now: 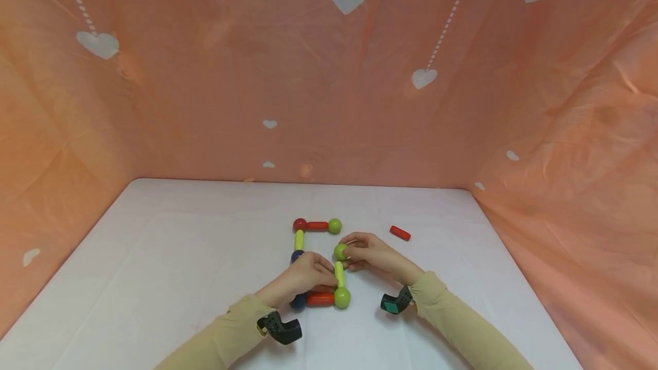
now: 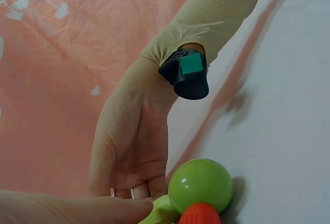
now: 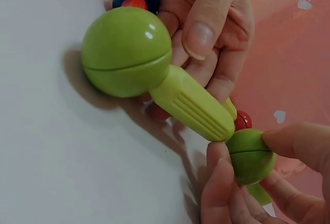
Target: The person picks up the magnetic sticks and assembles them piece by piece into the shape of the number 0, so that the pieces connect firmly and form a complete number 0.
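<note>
In the head view my right hand [image 1: 372, 254] pinches a green ball [image 1: 340, 252] between thumb and fingers. A yellow-green rod [image 1: 339, 274] runs down from it to a second green ball [image 1: 341, 297]; in the right wrist view the rod's end [image 3: 219, 128] meets the pinched ball [image 3: 251, 156]. My left hand [image 1: 311, 273] holds that rod from the left, its fingers passing behind it. From the second green ball a red rod [image 1: 321, 300] leads to a dark blue ball [image 1: 298, 302], partly hidden by my left hand.
Farther up the left side are another blue ball [image 1: 296, 255], a yellow rod [image 1: 299, 240] and a red ball [image 1: 300, 225]. A red rod [image 1: 317, 226] joins it to a green ball [image 1: 334, 225]. One loose red rod [image 1: 400, 233] lies beyond my right hand on the white table [image 1: 205, 233].
</note>
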{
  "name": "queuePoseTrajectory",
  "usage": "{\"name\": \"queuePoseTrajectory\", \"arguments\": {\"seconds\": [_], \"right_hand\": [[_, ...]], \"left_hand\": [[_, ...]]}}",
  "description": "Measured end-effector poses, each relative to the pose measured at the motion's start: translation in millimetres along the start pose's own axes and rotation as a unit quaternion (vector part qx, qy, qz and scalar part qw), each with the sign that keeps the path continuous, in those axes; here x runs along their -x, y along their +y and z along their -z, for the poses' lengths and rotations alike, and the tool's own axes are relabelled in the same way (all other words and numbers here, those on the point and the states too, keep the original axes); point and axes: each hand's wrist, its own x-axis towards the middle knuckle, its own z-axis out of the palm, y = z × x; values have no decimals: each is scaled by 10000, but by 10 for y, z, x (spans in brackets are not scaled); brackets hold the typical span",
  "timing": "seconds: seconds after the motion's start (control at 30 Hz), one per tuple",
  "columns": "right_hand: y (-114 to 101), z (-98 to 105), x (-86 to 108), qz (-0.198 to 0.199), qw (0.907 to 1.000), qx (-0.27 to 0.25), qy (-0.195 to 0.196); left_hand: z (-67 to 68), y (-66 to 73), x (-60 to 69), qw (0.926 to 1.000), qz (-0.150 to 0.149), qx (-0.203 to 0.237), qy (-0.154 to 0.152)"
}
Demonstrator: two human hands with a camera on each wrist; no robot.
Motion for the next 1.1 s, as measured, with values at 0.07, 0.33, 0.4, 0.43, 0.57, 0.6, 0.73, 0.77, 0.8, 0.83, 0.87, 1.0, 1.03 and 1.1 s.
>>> {"name": "queuePoseTrajectory", "arguments": {"seconds": [0.07, 0.33, 0.4, 0.43, 0.57, 0.6, 0.73, 0.77, 0.8, 0.83, 0.87, 1.0, 1.03, 1.1], "right_hand": [[-5, -15, -10, 20, 10000, 43, -3], [-15, -54, -22, 110, 9998, 114, -88], [-14, -53, -22, 109, 9998, 131, -110], [-15, -51, -24, 101, 9998, 148, -122], [-19, -50, -18, 78, 9997, 195, -130], [-23, -50, -16, 65, 9997, 215, -120], [-39, -53, -10, 91, 9996, 247, -94], [-40, -54, -11, 91, 9997, 231, -90], [-40, -54, -12, 89, 9997, 217, -88], [-40, -56, -12, 88, 9997, 209, -84], [-37, -57, -13, 81, 9997, 203, -78], [-18, -65, -22, 26, 9997, 245, -9], [-13, -68, -24, 20, 9996, 268, 11], [-8, -78, -23, 18, 9995, 319, 56]], "left_hand": [[-6, 7, 4, 10000, 3, 42, -22], [3, 2, -6, 9999, 74, 120, -62], [9, -1, -1, 9999, 72, 84, -60], [13, -2, 3, 9999, 65, 83, -62], [41, 4, 34, 9999, 58, -69, -55], [52, 8, 43, 9999, 59, -82, -60], [114, 28, 83, 10000, 16, -62, -10], [134, 32, 93, 10000, 30, 26, 4], [159, 33, 100, 9999, 26, 109, 11], [187, 32, 107, 9997, 41, 233, 21], [218, 29, 114, 9991, 66, 419, 11], [365, 11, 142, 9979, 32, 639, 76], [403, 4, 149, 9979, 1, 639, 121], [475, -16, 163, 9983, -80, 529, 243]]}}
